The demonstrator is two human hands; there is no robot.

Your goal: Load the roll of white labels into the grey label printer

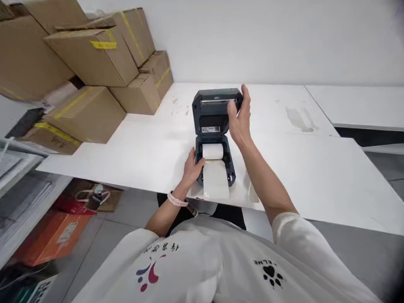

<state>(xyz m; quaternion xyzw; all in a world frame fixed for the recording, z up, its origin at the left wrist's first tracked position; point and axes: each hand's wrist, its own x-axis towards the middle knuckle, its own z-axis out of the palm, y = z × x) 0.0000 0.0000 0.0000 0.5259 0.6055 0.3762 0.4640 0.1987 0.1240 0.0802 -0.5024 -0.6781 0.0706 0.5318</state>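
Note:
A small dark label printer (232, 170) sits near the front edge of a white table (142, 147), its lid (212, 110) swung up and open. A white paper roll (212, 151) lies inside, and a strip of paper (216, 181) runs out over the front. My right hand (240, 118) grips the right top corner of the raised lid. My left hand (191, 167), with a pink band at the wrist, holds the printer's left side next to the roll, fingers curled round its edge.
Several cardboard boxes (91, 63) with yellow tape are stacked at the table's back left. A second white table (356, 105) stands at the right. Under the table's left side lie an orange box (50, 235) and a brown box (94, 195) on the grey floor.

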